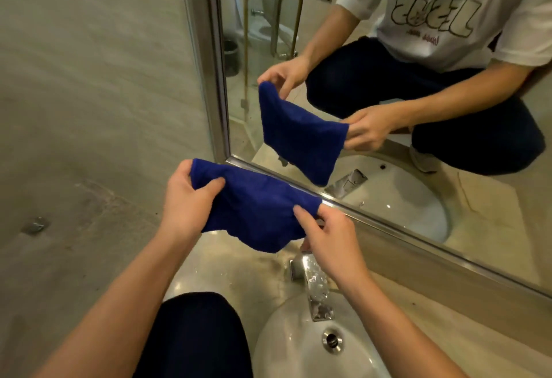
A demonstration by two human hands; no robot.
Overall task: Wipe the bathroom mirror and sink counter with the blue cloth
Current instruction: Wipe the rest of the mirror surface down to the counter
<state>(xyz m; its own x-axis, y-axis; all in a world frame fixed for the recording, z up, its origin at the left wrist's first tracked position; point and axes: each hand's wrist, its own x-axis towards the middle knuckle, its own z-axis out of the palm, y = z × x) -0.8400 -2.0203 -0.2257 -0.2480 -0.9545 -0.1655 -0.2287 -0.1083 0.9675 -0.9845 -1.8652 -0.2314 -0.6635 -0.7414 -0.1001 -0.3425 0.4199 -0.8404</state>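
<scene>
The blue cloth is stretched in the air between both hands, above the counter and just in front of the mirror's lower edge. My left hand grips its left end with thumb and curled fingers. My right hand pinches its right corner. The mirror fills the upper right and reflects the cloth, both hands and a crouching person. The beige sink counter runs below the mirror, with the white basin at the bottom centre.
A chrome faucet stands behind the basin, under my right hand. The drain sits in the bowl. A tiled wall fills the left side. My dark-trousered knee is beside the basin.
</scene>
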